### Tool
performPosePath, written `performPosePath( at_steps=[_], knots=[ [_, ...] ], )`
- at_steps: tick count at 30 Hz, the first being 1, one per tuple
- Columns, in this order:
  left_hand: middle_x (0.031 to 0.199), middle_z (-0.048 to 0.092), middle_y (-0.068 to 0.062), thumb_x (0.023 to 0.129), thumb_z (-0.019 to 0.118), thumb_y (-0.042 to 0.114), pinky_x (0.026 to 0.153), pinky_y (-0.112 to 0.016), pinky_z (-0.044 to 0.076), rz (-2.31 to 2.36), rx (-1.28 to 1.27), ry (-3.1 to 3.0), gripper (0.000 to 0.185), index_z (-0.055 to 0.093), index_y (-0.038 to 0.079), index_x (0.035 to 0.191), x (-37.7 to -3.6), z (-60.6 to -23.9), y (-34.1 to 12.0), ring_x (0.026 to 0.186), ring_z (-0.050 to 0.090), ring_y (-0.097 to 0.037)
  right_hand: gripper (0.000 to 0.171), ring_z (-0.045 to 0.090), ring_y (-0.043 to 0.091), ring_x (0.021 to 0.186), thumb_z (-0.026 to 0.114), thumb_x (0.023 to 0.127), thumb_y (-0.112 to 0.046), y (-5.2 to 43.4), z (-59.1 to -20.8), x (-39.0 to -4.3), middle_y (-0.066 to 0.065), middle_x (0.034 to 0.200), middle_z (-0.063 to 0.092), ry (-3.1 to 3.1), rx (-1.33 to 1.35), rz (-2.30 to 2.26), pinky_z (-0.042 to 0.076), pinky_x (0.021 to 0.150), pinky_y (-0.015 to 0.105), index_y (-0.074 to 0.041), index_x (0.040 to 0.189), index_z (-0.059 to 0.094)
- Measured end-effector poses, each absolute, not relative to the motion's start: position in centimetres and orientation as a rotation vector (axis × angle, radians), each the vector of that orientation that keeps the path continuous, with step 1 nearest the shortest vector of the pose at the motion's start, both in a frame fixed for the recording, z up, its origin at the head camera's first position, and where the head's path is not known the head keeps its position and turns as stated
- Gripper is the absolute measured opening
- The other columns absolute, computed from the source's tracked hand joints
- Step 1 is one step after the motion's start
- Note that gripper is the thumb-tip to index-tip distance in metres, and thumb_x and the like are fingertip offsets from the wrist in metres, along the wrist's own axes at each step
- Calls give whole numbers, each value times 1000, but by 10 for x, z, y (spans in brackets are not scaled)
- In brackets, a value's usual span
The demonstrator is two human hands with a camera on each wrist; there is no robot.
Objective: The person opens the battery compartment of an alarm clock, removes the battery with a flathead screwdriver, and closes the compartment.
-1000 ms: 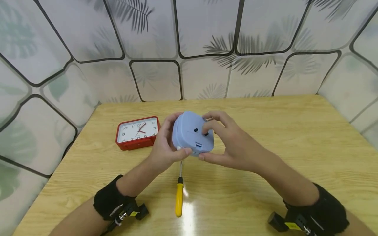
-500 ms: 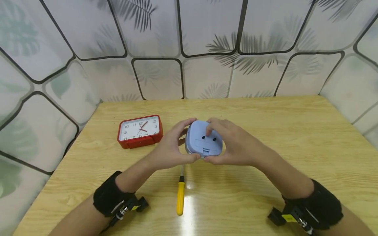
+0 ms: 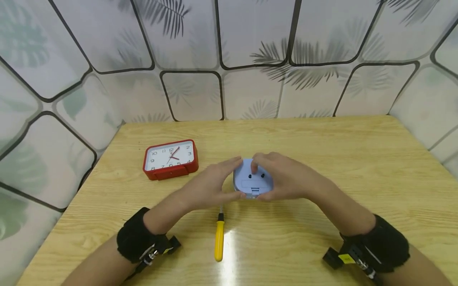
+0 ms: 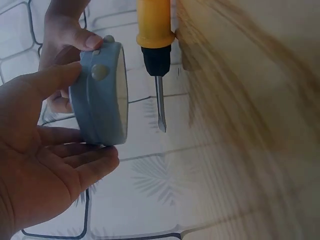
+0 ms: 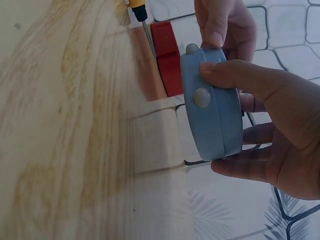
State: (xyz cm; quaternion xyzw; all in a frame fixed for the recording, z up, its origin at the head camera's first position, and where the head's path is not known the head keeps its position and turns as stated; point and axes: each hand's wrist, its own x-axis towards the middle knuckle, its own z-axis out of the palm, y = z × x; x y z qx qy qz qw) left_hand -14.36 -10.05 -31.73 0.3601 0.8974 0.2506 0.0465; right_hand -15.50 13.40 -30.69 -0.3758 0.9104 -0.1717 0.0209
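A light blue alarm clock (image 3: pixel 253 184) is held above the table with its back up, showing two small black knobs and a battery cover. My left hand (image 3: pixel 207 186) grips its left side, thumb at the near edge and fingers around the far side. On the other side my right hand (image 3: pixel 291 177) holds it between thumb and fingers, one finger bent over the back near the knobs. In the left wrist view, the pale front of the blue clock (image 4: pixel 100 95) faces the table. Round feet (image 5: pixel 202 98) show on its edge in the right wrist view.
A yellow-handled screwdriver (image 3: pixel 219 240) lies in front of the hands, its shaft pointing away from me. To the left, a red rectangular clock (image 3: pixel 171 159) lies face up on the wooden table (image 3: pixel 340 143). Patterned fabric walls (image 3: pixel 250 95) stand behind the table and at its sides.
Both hands have moved the blue clock slightly right and down in the head view. Its back has turned to lie more level. The screwdriver and red clock stay where they were.
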Motion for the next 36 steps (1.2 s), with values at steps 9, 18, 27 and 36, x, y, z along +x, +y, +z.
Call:
performPosePath(
  at_steps=[9,18,27,36],
  knots=[
    [158,6,0,86,61,48,110,-34,32,459,1180,2561,80,26,13,148,-142,-317,-106,140,27,-18,57,51,13,83,81,63,-46,140,-320,-162,-6,94,56,2808,-1074,-439,44,69,27,-22,103,48],
    [158,5,-1,89,57,45,111,-34,31,303,1228,2518,77,21,13,149,-142,-318,-103,141,23,-17,55,51,11,80,82,64,-44,144,-327,-168,-7,93,56,2770,-1075,-444,44,68,25,-21,101,48],
    [158,0,3,90,58,41,111,-34,31,283,1207,2489,78,15,16,150,-141,-317,-107,142,19,-15,44,50,12,80,73,75,-49,143,-319,-167,-7,94,57,2726,-1062,-442,43,68,27,-21,102,52],
    [158,3,2,89,59,41,112,-40,28,269,1228,2489,79,16,16,150,-141,-314,-108,141,23,-24,9,50,26,122,67,81,-26,141,-314,-165,10,132,55,2752,-1217,-397,45,96,41,-20,87,65]
  ],
)
